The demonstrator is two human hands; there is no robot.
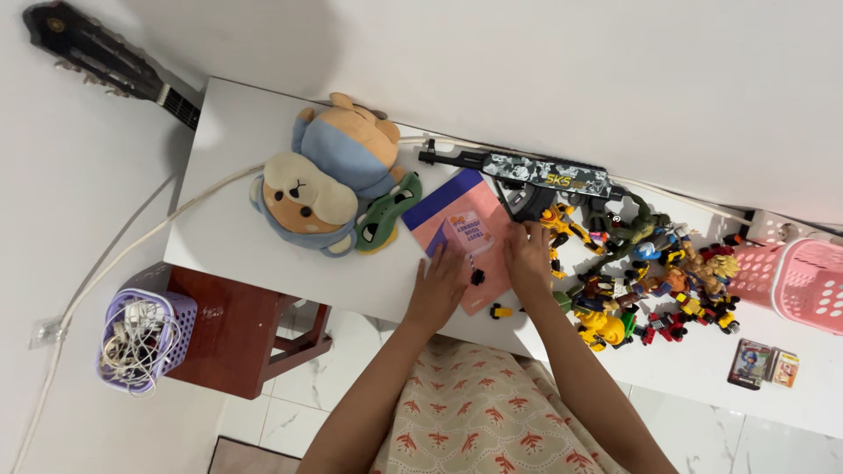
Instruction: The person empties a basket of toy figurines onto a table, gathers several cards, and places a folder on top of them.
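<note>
A pink and blue notebook (463, 224) lies on the white table (228, 189). My left hand (436, 285) rests flat on its near edge, fingers spread. My right hand (527, 256) lies on the notebook's right side, fingers apart, next to a yellow robot figure (562, 226). A small black piece (477, 277) sits on the notebook between my hands. A small yellow and black piece (500, 311) lies on the table just below the notebook.
A plush dog (323, 178) and green plush piece (385, 216) lie left of the notebook. A toy rifle (536, 178) lies along the wall. Several toy figures (654, 281) are heaped right, by a pink basket (795, 281) and cards (762, 364). Red stool (235, 329), purple cable basket (140, 338), guitar neck (105, 61).
</note>
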